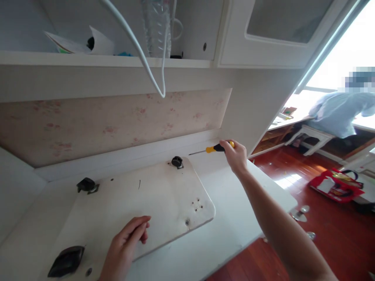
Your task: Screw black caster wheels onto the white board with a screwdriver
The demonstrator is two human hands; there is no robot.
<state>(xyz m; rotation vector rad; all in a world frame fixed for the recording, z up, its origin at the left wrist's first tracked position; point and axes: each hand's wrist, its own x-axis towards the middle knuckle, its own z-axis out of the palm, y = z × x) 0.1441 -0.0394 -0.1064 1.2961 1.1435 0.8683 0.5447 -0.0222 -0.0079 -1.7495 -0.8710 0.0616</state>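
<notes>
My right hand (236,156) grips a screwdriver (218,148) with a yellow and black handle; its thin shaft points left toward a black caster (177,161) at the board's far right corner. My left hand (130,238) hovers over the near part of the white board (158,195), thumb and fingers pressed together; whatever they hold, if anything, is hidden. A second black caster (87,185) sits at the board's far left. A larger black part (66,261), its kind unclear, is at the near left. Small dark holes or screws (197,204) cluster at the near right corner.
The board lies on a white desktop (231,195). Overhead, a white cable (137,45) hangs from a shelf (187,63) holding a clear plastic bottle (156,29). To the right, a person (336,111) leans at a window counter, and a red bag (335,185) rests on the wooden floor.
</notes>
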